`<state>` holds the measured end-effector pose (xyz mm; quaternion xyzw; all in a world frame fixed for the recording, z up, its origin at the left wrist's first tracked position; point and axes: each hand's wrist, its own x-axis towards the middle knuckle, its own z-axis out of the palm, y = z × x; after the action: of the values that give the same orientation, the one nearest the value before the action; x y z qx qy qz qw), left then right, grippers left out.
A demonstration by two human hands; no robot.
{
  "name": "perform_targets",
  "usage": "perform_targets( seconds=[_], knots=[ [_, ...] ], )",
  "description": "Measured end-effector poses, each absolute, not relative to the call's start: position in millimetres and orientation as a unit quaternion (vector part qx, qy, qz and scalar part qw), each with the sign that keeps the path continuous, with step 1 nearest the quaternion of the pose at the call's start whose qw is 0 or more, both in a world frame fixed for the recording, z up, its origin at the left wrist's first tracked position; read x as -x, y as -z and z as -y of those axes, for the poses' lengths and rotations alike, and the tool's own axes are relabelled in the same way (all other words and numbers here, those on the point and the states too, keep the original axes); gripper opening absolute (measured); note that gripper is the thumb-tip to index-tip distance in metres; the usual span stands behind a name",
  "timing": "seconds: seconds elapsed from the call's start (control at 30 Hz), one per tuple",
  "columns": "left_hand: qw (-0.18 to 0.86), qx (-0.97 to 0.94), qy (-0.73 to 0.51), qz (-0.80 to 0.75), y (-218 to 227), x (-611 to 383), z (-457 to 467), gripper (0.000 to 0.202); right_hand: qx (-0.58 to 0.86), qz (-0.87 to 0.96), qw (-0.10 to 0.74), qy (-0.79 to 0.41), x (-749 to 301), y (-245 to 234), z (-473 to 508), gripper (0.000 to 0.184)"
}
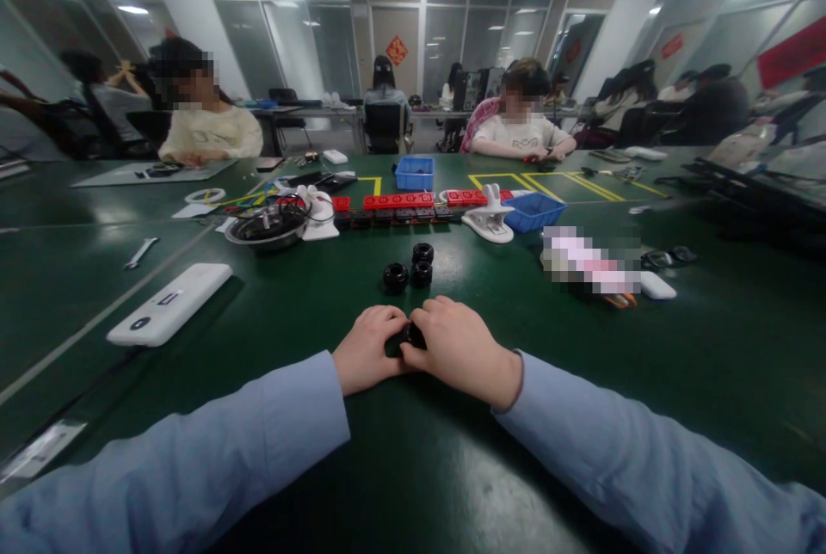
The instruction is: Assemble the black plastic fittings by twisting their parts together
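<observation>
Left hand [367,347] and right hand [461,347] pinch one black round fitting [413,335] between them — steel bowl [267,227] holds wires, far blue bin [414,174] contents hidden — green table [310,296], glass-walled office.

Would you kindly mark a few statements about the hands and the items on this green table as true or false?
1. The left hand and the right hand meet around a small black part. True.
2. Three black round parts sit on the green table just beyond the hands. True.
3. The white flat device lies to the right of the hands. False: it lies to their left.
4. The wrench rests on top of the white flat device. False: it lies apart from it, on the table farther back on the left.
</observation>
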<state>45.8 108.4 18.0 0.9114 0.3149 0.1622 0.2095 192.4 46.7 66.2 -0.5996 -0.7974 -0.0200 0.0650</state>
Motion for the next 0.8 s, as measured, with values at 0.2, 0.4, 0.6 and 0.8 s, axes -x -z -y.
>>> perform_targets(
  seconds=[0.2,0.4,0.6,0.8],
  knots=[
    [0.211,-0.908,-0.159,-0.324,-18.7,-45.5,-107.3,0.025,0.582,0.81,0.076,0.011,-191.4,-63.9,-45.0,0.019],
    [0.216,-0.907,-0.166,-0.32,-15.1,-44.5,-108.9,0.024,0.546,0.831,0.102,-0.037,-198.3,-61.1,-42.6,0.026],
    [0.219,-0.906,-0.168,-0.322,-10.8,-44.0,-112.2,0.031,0.504,0.849,0.146,-0.065,-202.3,-59.8,-43.2,0.033],
    [0.21,-0.915,-0.169,-0.301,-6.0,-43.1,-116.9,0.032,0.457,0.864,0.188,-0.096,-204.1,-53.2,-48.7,0.027]
  ],
)
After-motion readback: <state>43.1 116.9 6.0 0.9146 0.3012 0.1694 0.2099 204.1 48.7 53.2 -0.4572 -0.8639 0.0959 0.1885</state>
